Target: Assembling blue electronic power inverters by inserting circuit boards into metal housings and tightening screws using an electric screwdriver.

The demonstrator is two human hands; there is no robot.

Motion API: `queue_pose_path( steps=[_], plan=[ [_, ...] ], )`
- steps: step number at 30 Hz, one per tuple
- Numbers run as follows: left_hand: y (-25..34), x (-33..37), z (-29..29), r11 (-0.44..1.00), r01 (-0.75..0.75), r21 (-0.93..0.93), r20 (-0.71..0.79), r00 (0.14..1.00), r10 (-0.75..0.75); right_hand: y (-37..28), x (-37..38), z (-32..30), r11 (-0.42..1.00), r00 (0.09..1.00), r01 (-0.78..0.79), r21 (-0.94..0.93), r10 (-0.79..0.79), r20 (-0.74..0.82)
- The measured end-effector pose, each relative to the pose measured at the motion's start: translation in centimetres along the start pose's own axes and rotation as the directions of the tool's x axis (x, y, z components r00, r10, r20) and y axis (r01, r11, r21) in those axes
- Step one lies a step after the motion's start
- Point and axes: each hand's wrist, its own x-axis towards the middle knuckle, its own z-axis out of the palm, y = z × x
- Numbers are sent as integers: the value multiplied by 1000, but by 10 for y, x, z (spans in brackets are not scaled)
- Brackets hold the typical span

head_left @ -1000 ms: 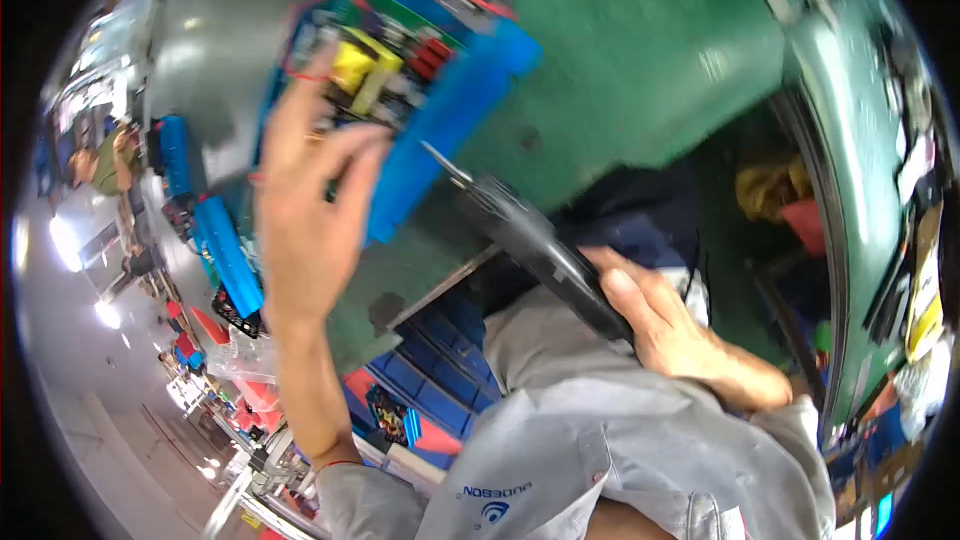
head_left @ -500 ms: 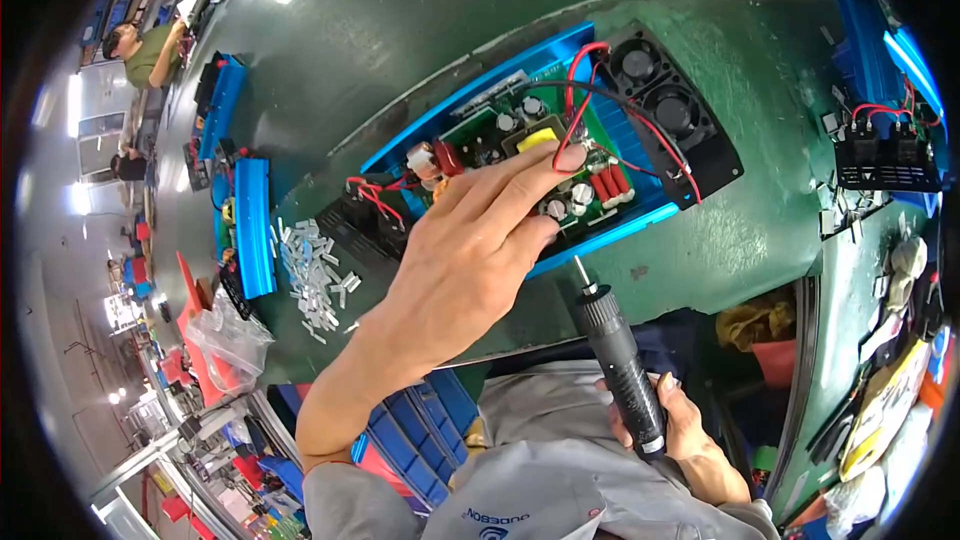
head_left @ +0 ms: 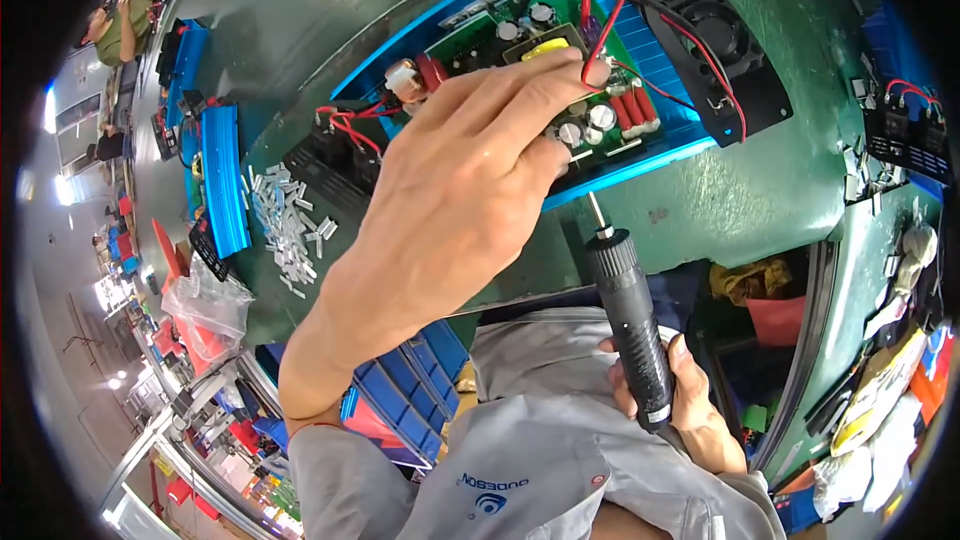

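My left hand (head_left: 470, 180) lies over a green circuit board (head_left: 520, 50) set in a blue metal case (head_left: 640, 60) on the green bench (head_left: 760, 210), fingertips pressing on the board's parts beside red and black wires (head_left: 610, 0). A black fan panel (head_left: 710, 30) hangs at the case's right end by those wires. My right hand (head_left: 670, 390) grips a black electric screwdriver (head_left: 630, 320), held upright below the case. Its bit (head_left: 597, 212) points at the case's near edge.
A pile of small silver parts (head_left: 285, 225) and a blue case cover (head_left: 222, 180) lie left of the case. Another black panel with red wires (head_left: 905, 130) sits far right. Blue bins (head_left: 410, 390) stand under the bench. A person (head_left: 120, 25) works at the far upper left.
The case has gone from being lifted and tilted in my left hand to lying flat on the bench. The screwdriver has swung upright and moved up close to the case's near edge.
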Motion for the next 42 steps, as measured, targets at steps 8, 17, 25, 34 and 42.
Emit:
queue_pose_path(
  steps=[8, 17, 25, 34, 42],
  plan=[
    [6, -2, -2, 994, 71, -87, 46, 997, -68, 2, 1, 0, 999, 1000, 19, -33, -19, 6],
    [26, -14, -11, 987, 121, -106, 231, 968, -94, 5, 8, -2, 985, 990, 53, -164, -74, -120],
    [5, -5, -2, 994, -95, 50, -19, 995, 96, 9, 3, -18, 941, 957, 113, -320, -190, -220],
    [-204, 116, -30, 891, 201, 408, -425, 905, -9, -77, -6, 26, 639, 659, 132, -758, -628, -414],
    [-405, -71, -154, 513, 830, -221, -765, 179, -618, -90, 71, 76, -233, 466, -59, -971, -867, 180]
  ],
)
